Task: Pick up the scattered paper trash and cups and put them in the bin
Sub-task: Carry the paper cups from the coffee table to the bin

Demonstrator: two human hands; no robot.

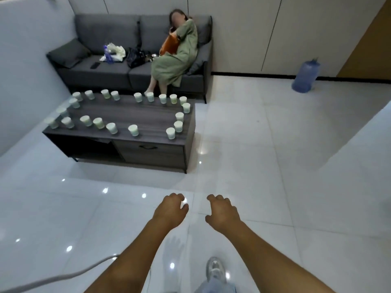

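Note:
Several white-and-green paper cups point(133, 130) stand upright around the edge of a dark wooden coffee table point(135, 115) at the left middle of the view. My left hand point(171, 210) and my right hand point(223, 212) reach forward over the white tiled floor, well short of the table. Both hold nothing, with fingers hanging loosely curled. Crumpled white paper point(115, 52) lies on the grey sofa behind the table. No bin is in view.
A person in a green dress point(177, 58) sits on the grey sofa point(101, 68) beside a black bag point(136, 57). A blue water jug point(305, 76) stands by the far wall at right. A white cable point(63, 278) trails across the floor at lower left.

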